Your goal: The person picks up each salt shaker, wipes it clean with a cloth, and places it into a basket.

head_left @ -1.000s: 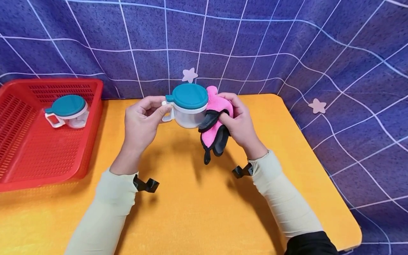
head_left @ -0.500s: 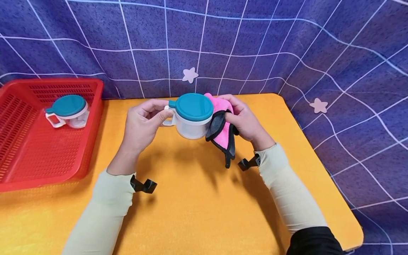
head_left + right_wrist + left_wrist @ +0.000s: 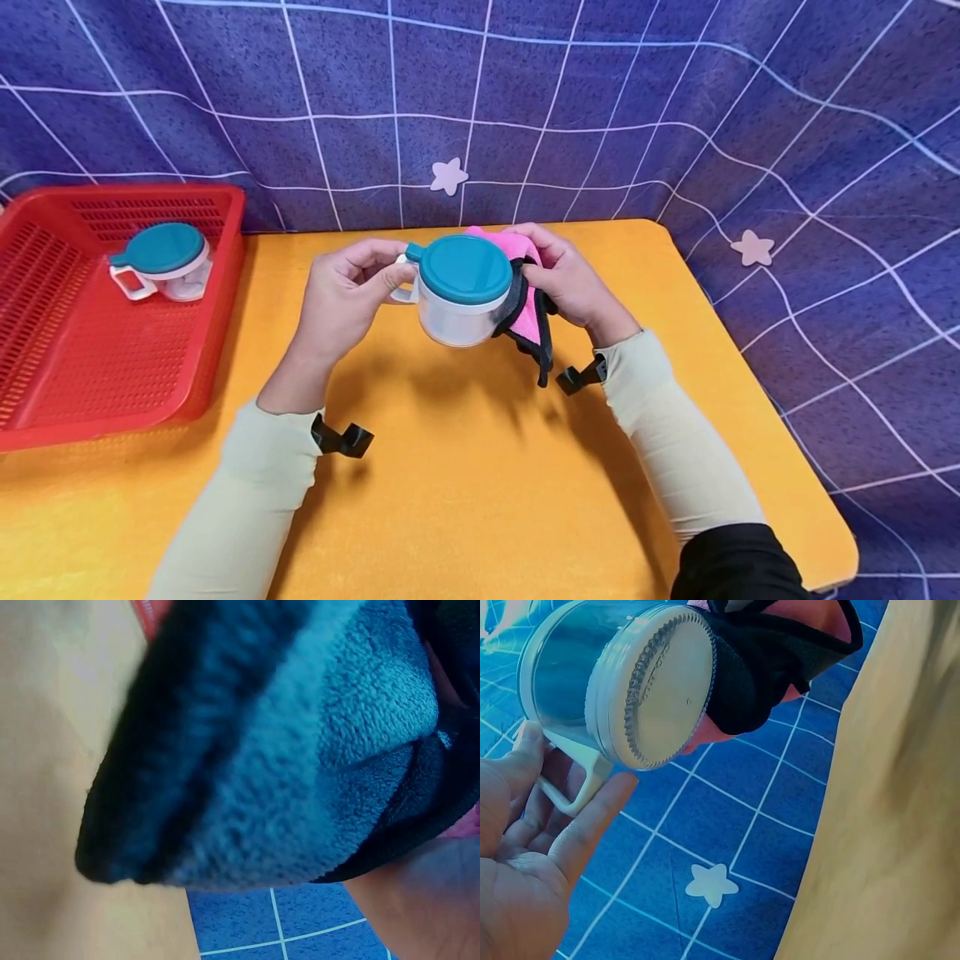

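Observation:
Held above the table is a clear seasoning jar [image 3: 459,321] with a teal lid and a white handle. My left hand [image 3: 341,304] pinches its handle [image 3: 574,776] between thumb and fingers. The left wrist view shows the jar tilted, with its ridged round base [image 3: 671,694] facing the camera. In my right hand [image 3: 573,279] is a bunched pink and grey cloth [image 3: 529,321] with black edging, pressed against the jar's right side. The cloth [image 3: 300,765] fills most of the right wrist view and hides the right fingertips.
On the left of the yellow table [image 3: 465,492] stands a red plastic basket [image 3: 97,358]. Inside it lies a second teal-lidded jar [image 3: 167,258]. A blue gridded curtain [image 3: 337,100] with stars hangs behind and to the right.
The jar has come down and slightly right, nearer to me, in my left hand. My right hand has shifted slightly with the cloth, which stays at the jar's side.

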A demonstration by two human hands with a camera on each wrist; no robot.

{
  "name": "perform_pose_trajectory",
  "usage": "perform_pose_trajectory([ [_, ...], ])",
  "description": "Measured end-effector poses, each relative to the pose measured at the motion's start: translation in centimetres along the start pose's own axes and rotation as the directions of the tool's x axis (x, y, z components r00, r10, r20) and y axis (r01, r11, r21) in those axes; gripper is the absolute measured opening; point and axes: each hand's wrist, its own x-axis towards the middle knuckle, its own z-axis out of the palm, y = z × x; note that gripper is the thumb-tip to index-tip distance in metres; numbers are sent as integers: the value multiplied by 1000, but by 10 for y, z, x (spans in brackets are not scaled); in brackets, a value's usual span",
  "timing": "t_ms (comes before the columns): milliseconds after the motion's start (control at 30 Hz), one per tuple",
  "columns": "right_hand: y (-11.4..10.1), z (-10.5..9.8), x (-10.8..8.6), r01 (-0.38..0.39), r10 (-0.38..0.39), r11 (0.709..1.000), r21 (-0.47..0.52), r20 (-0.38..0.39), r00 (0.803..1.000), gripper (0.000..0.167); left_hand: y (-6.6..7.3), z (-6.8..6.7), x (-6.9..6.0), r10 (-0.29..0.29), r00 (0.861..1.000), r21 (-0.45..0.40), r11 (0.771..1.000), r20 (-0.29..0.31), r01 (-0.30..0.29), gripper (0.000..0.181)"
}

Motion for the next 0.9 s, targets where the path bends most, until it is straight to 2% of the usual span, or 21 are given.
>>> perform_pose_trajectory([
  [267,1,0,-6,-5,4,999,-42,-31,1000,40,-2,-1,2,-24,997,2,1000,-72,24,23],
  [533,-1,2,-10,10,-12,998,-56,-27,1000,35,-4,-1,3,15,994,4,1000,-107,-15,22],
  [733,-4,6,-16,18,-21,998,-55,-62,998,39,-3,-1,4,41,987,63,998,-154,-31,21],
  [900,-8,11,-21,31,-38,997,-68,-102,994,40,-2,0,5,64,976,117,992,-208,-40,21],
])
